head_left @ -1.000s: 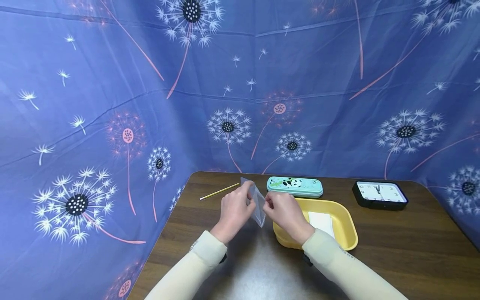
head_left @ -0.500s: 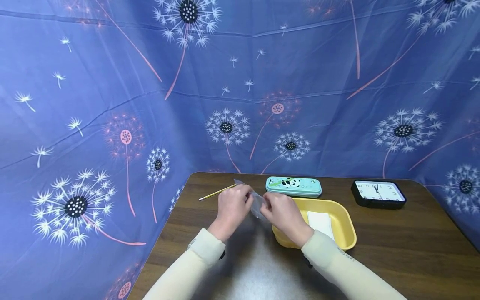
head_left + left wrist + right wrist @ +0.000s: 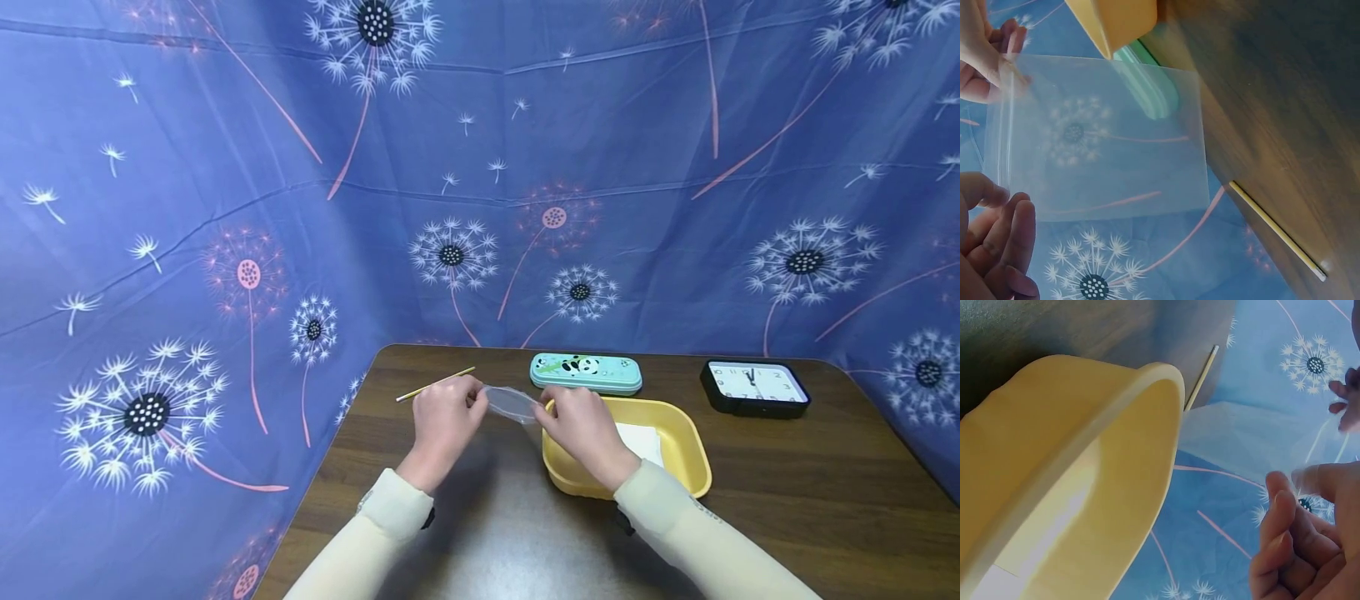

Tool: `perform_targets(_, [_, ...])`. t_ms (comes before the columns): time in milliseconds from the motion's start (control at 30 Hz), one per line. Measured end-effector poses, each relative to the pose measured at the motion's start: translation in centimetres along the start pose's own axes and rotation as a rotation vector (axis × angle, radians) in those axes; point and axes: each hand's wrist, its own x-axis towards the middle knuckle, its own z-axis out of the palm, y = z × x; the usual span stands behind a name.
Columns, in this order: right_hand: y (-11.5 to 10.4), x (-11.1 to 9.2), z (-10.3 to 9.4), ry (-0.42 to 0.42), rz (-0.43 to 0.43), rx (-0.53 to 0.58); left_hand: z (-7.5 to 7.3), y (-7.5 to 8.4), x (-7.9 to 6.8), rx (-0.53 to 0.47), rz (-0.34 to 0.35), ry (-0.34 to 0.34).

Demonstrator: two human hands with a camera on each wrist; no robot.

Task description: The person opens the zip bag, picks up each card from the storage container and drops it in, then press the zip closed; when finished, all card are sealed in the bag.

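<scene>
A clear zip-lock bag point(image 3: 512, 403) is stretched between my two hands above the table, left of the yellow basin. My left hand point(image 3: 444, 427) pinches one corner between thumb and fingers. My right hand point(image 3: 581, 427) pinches the opposite corner, overlapping the basin's near-left rim in the head view. In the left wrist view the flat bag point(image 3: 1110, 144) shows a zip strip along the edge I hold, and the backdrop shows through it. No contents are visible inside. In the right wrist view the bag point(image 3: 1229, 434) spreads out beyond my right fingers point(image 3: 1279, 512).
A yellow basin point(image 3: 703, 467) holds a folded white sheet point(image 3: 641, 442). Behind it lies a mint panda pencil case point(image 3: 585, 373). A black-framed clock point(image 3: 757, 387) stands to the right. A yellow pencil point(image 3: 420, 390) lies behind my left hand on the wooden table point(image 3: 795, 500).
The bag has gone from hanging tilted to being held nearly flat and taut. My left hand has shifted left and the gap between the hands has widened.
</scene>
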Motion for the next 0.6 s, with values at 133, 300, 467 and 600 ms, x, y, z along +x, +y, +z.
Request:
perform_targets(133, [0.1, 0.1, -0.1, -0.012, 0.013, -0.003, -0.4, -0.4, -0.7, 0.02, 0.015, -0.011])
perform_targets(300, [0.1, 0.0, -0.2, -0.033, 0.021, 0.025, -0.9, -0.5, -1.4, 0.04, 0.029, -0.042])
perform_targets(467, [0.0, 0.0, -0.4, -0.064, 0.03, 0.049, -1.4, -0.7, -1.8, 0.045, -0.009, -0.126])
perform_targets(600, [-0.1, 0.2, -0.8, -0.099, 0.04, 0.051, -1.6, -0.7, -2.1, 0.031, -0.052, -0.195])
